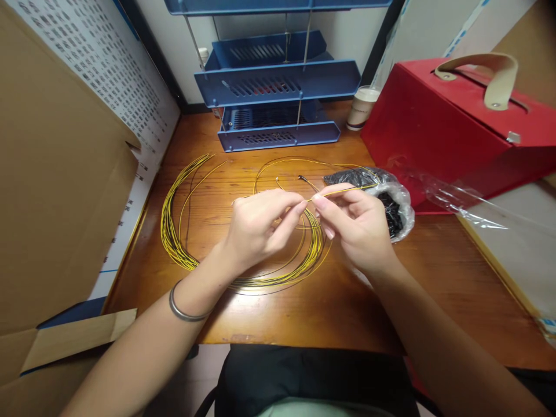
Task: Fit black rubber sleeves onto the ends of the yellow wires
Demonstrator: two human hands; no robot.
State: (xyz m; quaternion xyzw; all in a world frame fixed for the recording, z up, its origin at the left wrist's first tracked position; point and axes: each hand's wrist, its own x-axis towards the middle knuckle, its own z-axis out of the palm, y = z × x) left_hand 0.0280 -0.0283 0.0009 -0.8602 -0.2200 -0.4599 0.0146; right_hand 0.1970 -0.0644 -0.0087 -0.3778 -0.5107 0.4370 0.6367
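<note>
A thin yellow wire (354,189) is running above the coil (315,243), where the left hand (260,220) and right hand (356,223) are pinching it (its tip is hiding). They are seemingly working one spot, probably needing steady fingertips next. A plastic bag (407,211) is lying beside the right hand.

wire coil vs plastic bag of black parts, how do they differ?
The wire coil is yellow and black; the plastic bag is clear, with black parts inside. The wire coil spreads in a wide, flat loop; the plastic bag bulges in a smaller heap. Both lie on the wooden tabletop.
</note>
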